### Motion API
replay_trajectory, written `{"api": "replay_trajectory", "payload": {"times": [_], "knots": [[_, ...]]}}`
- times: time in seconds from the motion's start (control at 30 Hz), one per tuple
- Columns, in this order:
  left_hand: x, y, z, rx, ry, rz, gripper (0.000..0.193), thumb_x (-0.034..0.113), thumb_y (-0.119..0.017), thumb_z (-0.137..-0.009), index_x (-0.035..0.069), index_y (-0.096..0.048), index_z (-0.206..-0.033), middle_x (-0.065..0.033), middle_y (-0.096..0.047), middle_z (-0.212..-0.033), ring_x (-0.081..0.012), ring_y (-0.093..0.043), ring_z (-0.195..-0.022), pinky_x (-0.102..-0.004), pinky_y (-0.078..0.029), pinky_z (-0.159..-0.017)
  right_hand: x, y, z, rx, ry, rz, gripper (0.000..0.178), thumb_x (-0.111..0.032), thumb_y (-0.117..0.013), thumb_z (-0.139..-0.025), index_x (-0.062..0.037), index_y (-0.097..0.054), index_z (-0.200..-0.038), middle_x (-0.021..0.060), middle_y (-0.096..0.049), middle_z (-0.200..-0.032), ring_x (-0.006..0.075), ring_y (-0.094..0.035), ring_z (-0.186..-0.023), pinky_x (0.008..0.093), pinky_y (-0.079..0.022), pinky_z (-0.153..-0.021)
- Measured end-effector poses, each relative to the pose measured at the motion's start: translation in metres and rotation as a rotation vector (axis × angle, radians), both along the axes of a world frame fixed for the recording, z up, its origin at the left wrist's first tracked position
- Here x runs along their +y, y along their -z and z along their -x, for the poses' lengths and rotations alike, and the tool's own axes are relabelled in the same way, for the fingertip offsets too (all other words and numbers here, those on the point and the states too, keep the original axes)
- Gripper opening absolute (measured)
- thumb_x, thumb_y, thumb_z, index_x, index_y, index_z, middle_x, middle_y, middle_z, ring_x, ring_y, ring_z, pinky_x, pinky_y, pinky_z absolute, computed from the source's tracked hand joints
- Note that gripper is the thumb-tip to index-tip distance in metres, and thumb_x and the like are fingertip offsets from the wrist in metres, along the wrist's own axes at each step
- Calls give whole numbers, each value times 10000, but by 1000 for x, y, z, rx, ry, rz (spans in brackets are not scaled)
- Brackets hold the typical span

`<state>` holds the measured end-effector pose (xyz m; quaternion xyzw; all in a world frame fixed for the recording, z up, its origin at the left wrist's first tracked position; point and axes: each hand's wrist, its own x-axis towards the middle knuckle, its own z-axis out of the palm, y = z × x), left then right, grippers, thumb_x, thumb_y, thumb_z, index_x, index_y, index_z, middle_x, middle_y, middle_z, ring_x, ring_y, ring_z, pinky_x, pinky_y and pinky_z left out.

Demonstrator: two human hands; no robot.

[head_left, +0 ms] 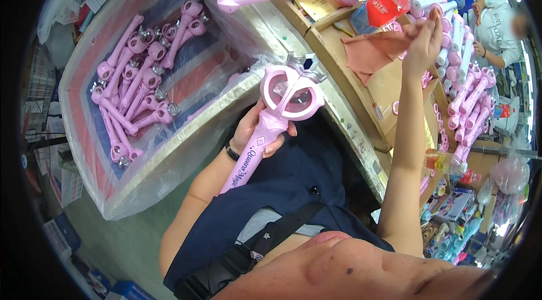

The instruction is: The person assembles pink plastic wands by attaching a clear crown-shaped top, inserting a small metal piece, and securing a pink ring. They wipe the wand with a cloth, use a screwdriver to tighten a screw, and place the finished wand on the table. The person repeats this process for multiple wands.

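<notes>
My left hand [247, 129] is closed around a pink toy wand [273, 118] with dark lettering on its handle. The wand stands tilted, its round open-framed head upward and a silvery crown-shaped piece [306, 68] on top. Inside the head sits a clear ball. Over the workbench, my right hand [424, 43] reaches out with its fingers stretched. It is beside a brownish-orange cloth [367, 54] and close to a pile of pink and white wand parts [451, 46]. Whether its thumb touches the cloth I cannot tell.
To the left, a large plastic-lined bin [84, 187] holds several pink wands [135, 80]. A bottle with a red label [388, 6] stands on the bench behind the cloth. More pink wands [471, 102] are stacked at the right. Another person [499, 32] is at the far right.
</notes>
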<state>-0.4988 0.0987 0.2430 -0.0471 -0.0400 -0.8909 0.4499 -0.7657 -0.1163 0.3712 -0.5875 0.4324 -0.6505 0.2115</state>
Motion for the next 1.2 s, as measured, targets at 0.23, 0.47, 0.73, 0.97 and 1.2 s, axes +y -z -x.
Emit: {"api": "replay_trajectory", "payload": {"times": [0.23, 0.47, 0.73, 0.97, 1.2], "knots": [[-5, -17, 20, -113, 86, -42, 584, 505, -257, -972, 55, -385, -1320, -301, -575, -980, -251, -592, -463, -289, -468, -346, 174, 11, -26, 949, -503, 269, 430, -144, -763, -681, -76, -650, -1090, 20, -534, -705, 159, -518, -572, 285, -418, -506], [7, -33, 31, -207, 91, -33, 578, 513, -238, -973, 77, -362, -1331, -285, -583, -931, -230, -597, -462, -265, -470, -345, 188, 13, -30, 928, -340, 356, 428, -259, -798, -635, -160, -693, -1038, -27, -427, -592, 135, -433, -483, 272, -339, -427], [11, -43, 34, -311, 86, 61, 582, 512, -227, -973, 74, -363, -1331, -260, -596, -922, -220, -593, -453, -261, -471, -348, 191, 11, -16, 842, -294, 327, 380, -343, -766, -665, -225, -714, -1023, -25, -384, -563, 125, -421, -475, 263, -326, -432], [10, -47, 36, -355, 103, 94, 593, 508, -228, -972, 52, -364, -1326, -258, -594, -938, -203, -580, -438, -254, -465, -346, 194, 11, -10, 841, -238, 348, 342, -299, -768, -663, -219, -721, -993, -30, -354, -558, 123, -404, -462, 266, -316, -418], [12, -46, 36, -366, 80, 99, 614, 520, -233, -969, 32, -373, -1313, -248, -593, -922, -203, -576, -436, -255, -459, -342, 193, 11, -12, 807, -198, 275, 373, -292, -775, -629, -212, -718, -989, -28, -398, -569, 126, -387, -449, 266, -301, -409]]}}
